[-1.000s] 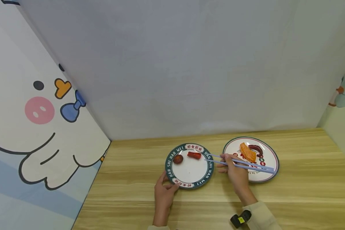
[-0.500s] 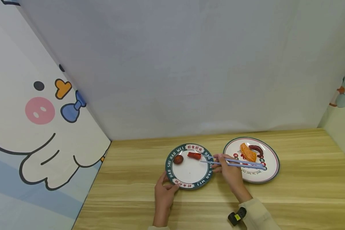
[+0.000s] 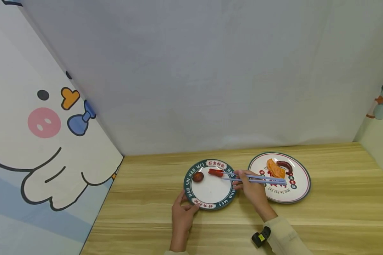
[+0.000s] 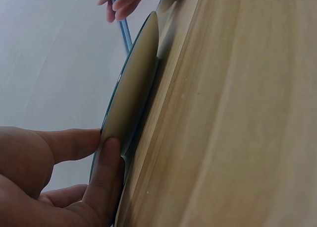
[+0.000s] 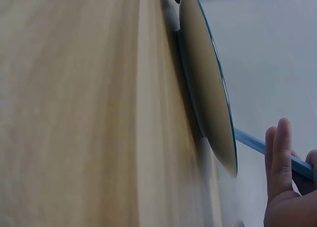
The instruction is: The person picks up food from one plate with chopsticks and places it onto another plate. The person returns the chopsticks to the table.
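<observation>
The left hand [image 3: 182,212] pinches the left plate [image 3: 210,193] by its near-left rim while the right hand [image 3: 253,190] grips chopsticks [image 3: 274,182], tips parted at its red food piece [image 3: 215,173].

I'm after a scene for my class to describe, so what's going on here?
A person's left grip holds a green-rimmed plate by its edge; on it lie a red piece and a round brown one. Their right grip holds blue chopsticks, tips apart over that plate, one at the red piece's end; whether it touches is hard to tell. To the right, a second plate holds an orange piece and a dark curled one.
</observation>
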The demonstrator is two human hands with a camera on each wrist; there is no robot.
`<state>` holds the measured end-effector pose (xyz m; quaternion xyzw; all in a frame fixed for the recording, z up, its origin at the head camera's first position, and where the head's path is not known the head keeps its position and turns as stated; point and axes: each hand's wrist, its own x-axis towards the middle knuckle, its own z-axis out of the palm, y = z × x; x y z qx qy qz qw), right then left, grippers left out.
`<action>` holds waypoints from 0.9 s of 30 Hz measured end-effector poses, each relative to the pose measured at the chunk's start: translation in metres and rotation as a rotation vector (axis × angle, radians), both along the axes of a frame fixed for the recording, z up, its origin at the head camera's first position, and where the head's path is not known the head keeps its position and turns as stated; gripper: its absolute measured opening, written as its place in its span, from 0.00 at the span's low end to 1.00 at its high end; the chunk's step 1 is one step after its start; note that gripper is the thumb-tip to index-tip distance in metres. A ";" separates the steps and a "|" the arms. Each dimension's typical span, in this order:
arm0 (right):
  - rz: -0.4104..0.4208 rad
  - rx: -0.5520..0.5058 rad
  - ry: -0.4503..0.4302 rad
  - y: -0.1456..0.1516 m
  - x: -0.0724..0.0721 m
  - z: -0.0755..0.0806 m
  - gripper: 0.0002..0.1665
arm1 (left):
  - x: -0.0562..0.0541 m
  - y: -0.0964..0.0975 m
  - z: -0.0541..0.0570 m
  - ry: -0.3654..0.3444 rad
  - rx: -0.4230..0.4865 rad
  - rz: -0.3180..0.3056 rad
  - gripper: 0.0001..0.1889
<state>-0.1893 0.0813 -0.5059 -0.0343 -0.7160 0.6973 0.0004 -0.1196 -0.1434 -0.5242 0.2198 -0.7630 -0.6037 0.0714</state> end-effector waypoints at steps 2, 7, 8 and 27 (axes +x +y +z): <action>0.005 0.008 -0.005 -0.001 0.000 0.000 0.22 | 0.000 0.000 -0.001 0.002 0.001 0.002 0.42; 0.011 0.018 0.010 -0.002 -0.002 -0.001 0.22 | 0.000 0.000 -0.002 0.006 0.009 0.005 0.42; 0.010 0.022 0.015 -0.002 -0.002 -0.001 0.21 | 0.000 0.000 -0.002 0.007 0.011 0.005 0.42; 0.029 0.041 -0.003 -0.007 -0.005 -0.004 0.18 | -0.001 0.000 -0.003 0.013 0.023 0.001 0.42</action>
